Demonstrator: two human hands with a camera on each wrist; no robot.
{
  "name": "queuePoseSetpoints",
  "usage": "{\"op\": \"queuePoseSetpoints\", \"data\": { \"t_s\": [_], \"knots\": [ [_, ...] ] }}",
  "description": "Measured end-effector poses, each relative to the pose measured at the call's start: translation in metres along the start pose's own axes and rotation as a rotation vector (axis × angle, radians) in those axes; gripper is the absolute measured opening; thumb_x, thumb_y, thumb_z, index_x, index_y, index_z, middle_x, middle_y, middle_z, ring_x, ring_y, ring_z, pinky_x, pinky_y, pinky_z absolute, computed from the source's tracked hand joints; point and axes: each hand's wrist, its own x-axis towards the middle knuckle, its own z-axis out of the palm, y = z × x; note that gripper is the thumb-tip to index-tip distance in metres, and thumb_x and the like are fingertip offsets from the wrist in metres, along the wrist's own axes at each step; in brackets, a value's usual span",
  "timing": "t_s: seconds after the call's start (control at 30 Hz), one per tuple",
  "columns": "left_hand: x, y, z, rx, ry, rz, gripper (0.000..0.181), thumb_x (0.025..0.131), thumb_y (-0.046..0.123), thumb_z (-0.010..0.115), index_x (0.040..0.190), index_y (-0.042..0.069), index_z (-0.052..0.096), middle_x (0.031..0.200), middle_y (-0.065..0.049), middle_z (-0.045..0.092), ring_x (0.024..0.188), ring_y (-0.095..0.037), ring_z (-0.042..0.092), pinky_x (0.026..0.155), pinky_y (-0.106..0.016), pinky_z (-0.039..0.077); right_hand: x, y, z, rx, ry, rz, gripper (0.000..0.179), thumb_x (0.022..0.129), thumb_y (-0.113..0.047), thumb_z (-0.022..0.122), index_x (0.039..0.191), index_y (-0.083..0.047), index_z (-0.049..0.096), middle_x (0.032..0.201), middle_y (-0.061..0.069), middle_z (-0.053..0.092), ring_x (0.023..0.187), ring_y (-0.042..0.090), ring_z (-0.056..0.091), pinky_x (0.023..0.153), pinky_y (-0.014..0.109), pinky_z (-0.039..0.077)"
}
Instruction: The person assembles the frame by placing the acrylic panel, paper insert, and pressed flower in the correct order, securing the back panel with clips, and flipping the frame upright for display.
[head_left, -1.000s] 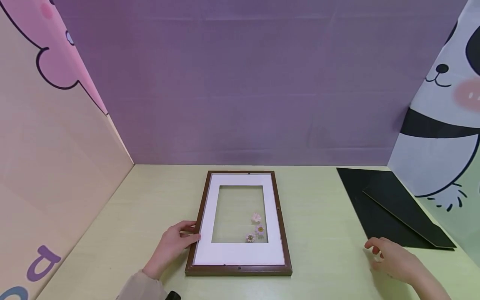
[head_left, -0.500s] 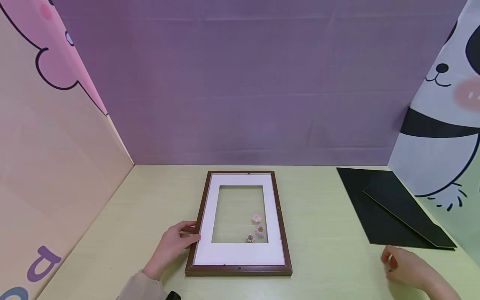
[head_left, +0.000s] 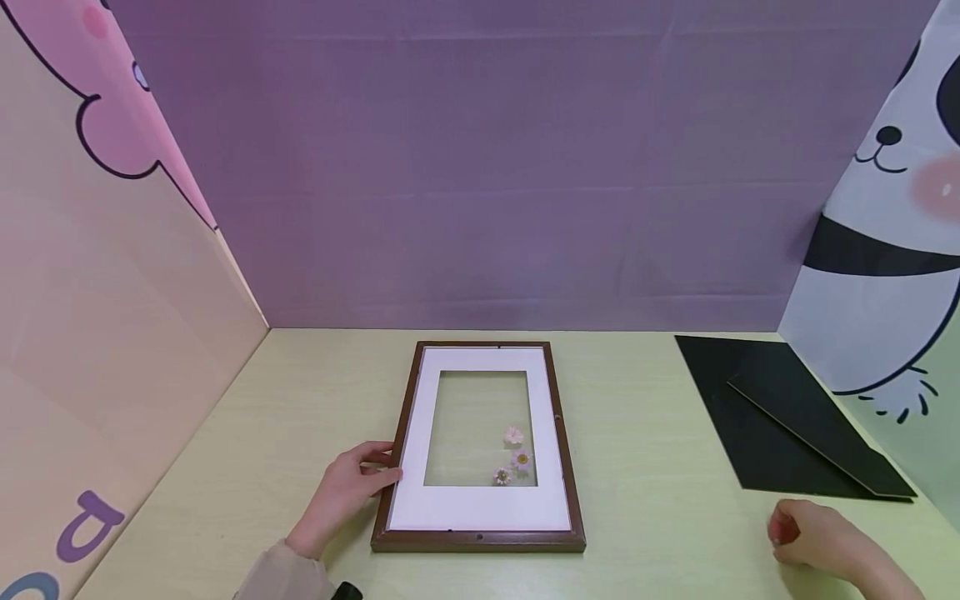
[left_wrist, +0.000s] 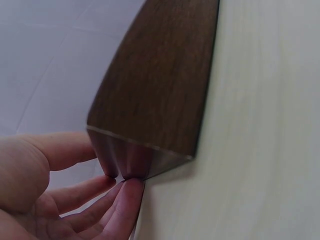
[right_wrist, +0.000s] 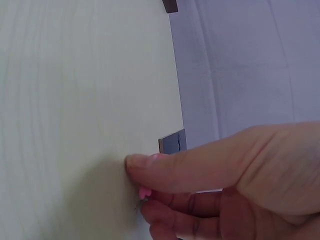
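Observation:
A brown wooden picture frame (head_left: 573, 500) with a white mat (head_left: 480, 510) lies on the table. Several small pink and white flowers (head_left: 521, 459) sit in the lower right of its window. At the frame's left side my left hand (head_left: 347, 487) holds the edge, thumb on the rim; in the left wrist view the fingertips meet the frame's side (left_wrist: 150, 75). My right hand (head_left: 825, 537) is low over the table at the right, its thumb and fingers pinching a small pink thing (right_wrist: 144, 193) that looks like a flower, mostly hidden by the fingers.
Black boards (head_left: 720, 417), one overlapping the other, lie at the right just beyond my right hand. A purple backdrop (head_left: 525, 167) rises behind the table, with printed panels on the left and right sides.
My right hand has moved right and slightly nearer, off the black board's near corner, and its fingers have drawn together. My left hand and the picture frame have stayed put.

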Motion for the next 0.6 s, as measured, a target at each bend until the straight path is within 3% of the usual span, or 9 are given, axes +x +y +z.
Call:
{"op": "queuePoseSetpoints", "data": {
  "t_s": [0.27,0.6],
  "knots": [
    [-0.0017,0.001,0.0,0.0,-0.002,0.0,0.046,0.078,0.017,0.07,0.119,0.001,0.056,0.103,-0.009,0.063,0.086,-0.018,0.06,0.064,-0.025,0.049,-0.0009,-0.0039,0.001,0.019,0.033,-0.015,0.02,0.072,-0.009,0.072,0.076,-0.008,0.053,0.069,-0.001,0.048,0.067,0.015,0.044,0.061,0.03,0.035],
    [-0.0011,0.0014,0.0001,-0.008,0.003,0.006,0.044,0.078,0.016,0.069,0.118,0.001,0.057,0.102,-0.009,0.063,0.085,-0.018,0.061,0.064,-0.025,0.049,0.003,0.0001,-0.0016,0.022,0.013,0.021,0.021,0.075,-0.02,0.073,0.077,-0.007,0.056,0.069,-0.002,0.051,0.068,0.014,0.045,0.062,0.029,0.037]
  ]
}}
